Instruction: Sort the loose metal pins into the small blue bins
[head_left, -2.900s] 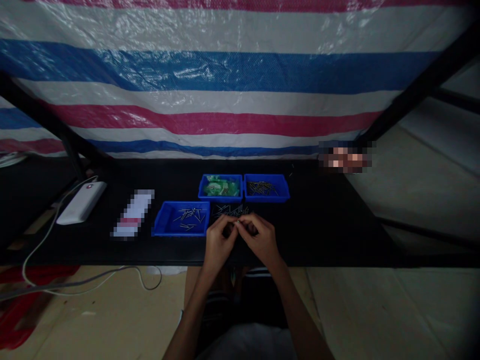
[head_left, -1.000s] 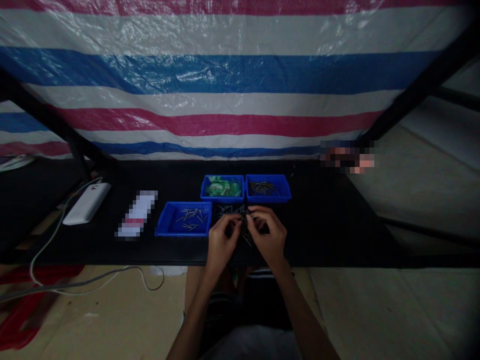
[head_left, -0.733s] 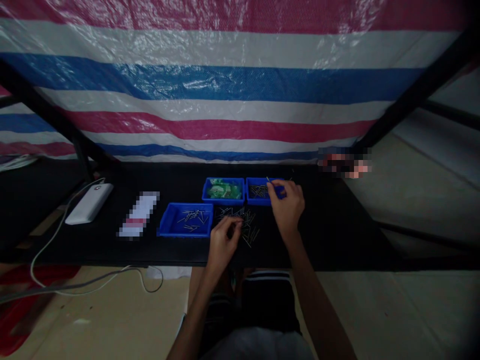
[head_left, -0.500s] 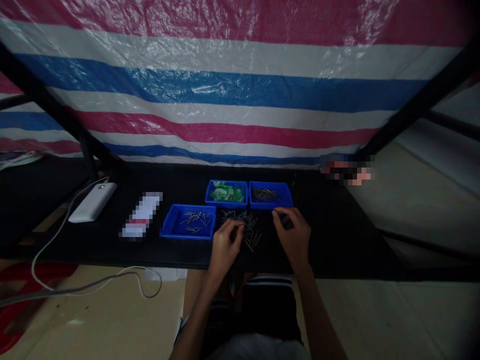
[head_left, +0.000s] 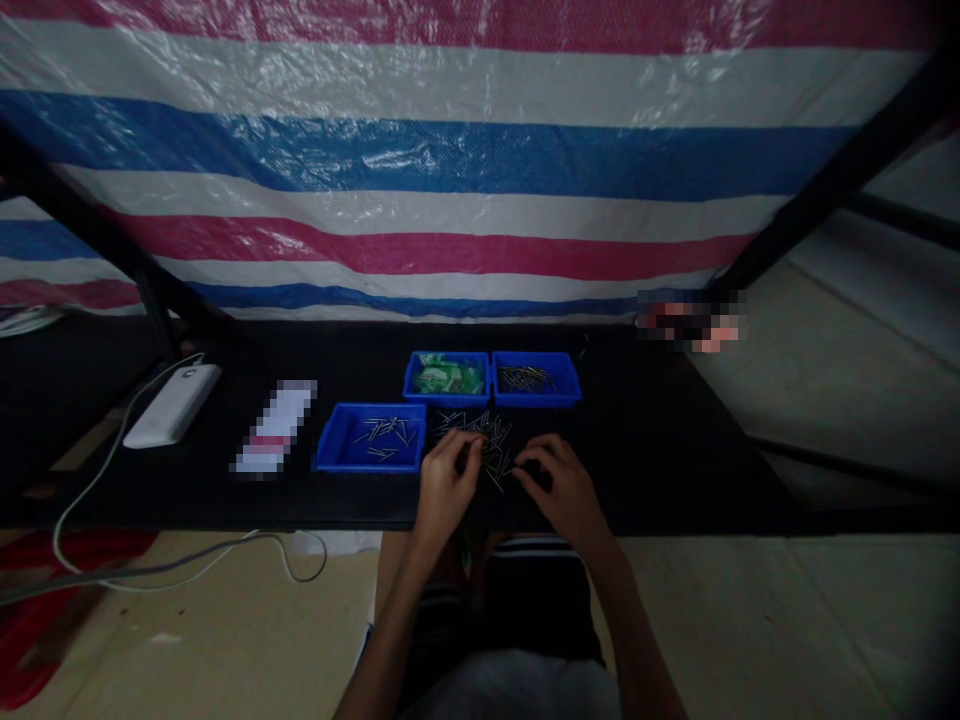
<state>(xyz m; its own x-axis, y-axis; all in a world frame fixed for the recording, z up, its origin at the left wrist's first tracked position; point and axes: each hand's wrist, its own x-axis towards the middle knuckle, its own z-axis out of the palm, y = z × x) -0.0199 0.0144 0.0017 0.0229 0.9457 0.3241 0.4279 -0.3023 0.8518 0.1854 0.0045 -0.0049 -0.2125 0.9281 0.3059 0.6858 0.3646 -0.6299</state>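
A loose pile of thin metal pins (head_left: 495,436), perhaps nails or screws, lies on the black table between my hands. At its left edge my left hand (head_left: 450,475) is closed in a pinch; whatever sits between the fingertips is too small to make out. My right hand (head_left: 562,485) reaches in from the right, thumb and forefinger slightly apart beside the pins. Left of the pile, a blue tray (head_left: 330,445) contains some silvery pins. Behind it, another blue tray (head_left: 574,385) contains darker, brassy pins.
A third blue tray (head_left: 410,385) holds green-and-white plastic packets (head_left: 450,376). Farther left are a blurred-out flat object (head_left: 277,430) and a white power bank (head_left: 172,405) with a cable (head_left: 97,490). A striped plastic sheet (head_left: 450,150) hangs behind the black table (head_left: 675,450).
My right hand has moved from in front of the right rear tray down and left to the pile, its fingertips parting. My left hand stays pinched by the pile. The view has shifted slightly.
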